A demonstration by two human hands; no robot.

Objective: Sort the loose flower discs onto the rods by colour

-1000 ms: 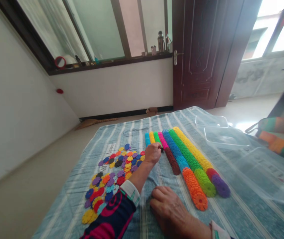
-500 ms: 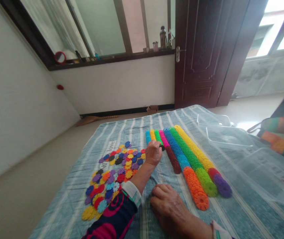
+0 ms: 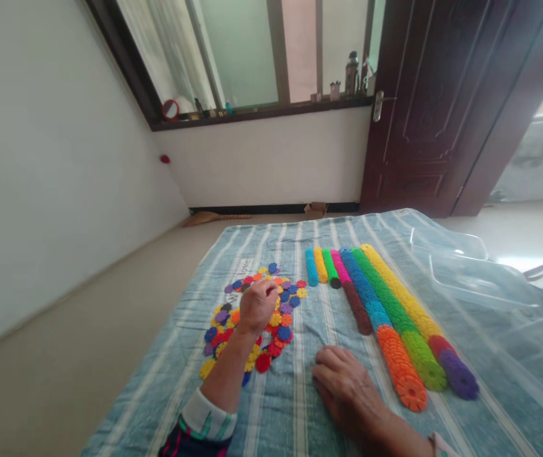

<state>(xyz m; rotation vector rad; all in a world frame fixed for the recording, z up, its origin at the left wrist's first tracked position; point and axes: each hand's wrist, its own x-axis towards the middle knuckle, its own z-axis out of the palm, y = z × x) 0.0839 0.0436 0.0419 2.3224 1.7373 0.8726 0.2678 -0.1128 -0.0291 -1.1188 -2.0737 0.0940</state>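
Note:
My left hand point(image 3: 258, 306) is over the loose pile of colourful plastic flower discs point(image 3: 284, 333), thumb and fingers pinched together; whatever they hold is hidden. My right hand point(image 3: 347, 388) rests on the striped cloth with its fingers curled under, between the pile and the rows, and I cannot see inside it. To the right, discs stand stacked on edge in long rows: a short light blue row point(image 3: 312, 266), a yellow one point(image 3: 321, 264), a green one point(image 3: 330, 265) ending in a black disc point(image 3: 335, 283), a pink-and-brown row point(image 3: 357, 308), and longer multicoloured rows point(image 3: 388, 320).
Clear plastic containers point(image 3: 483, 279) stand at the right side of the blue striped cloth point(image 3: 290, 412). Beyond the far edge are a small cardboard box point(image 3: 315, 210) and a broom point(image 3: 204, 218) on the floor. A dark red door point(image 3: 423, 127) is behind.
My left hand has moved from the near end of the short green row, leftward to the loose pile. My right hand stays on the cloth. The view has turned left.

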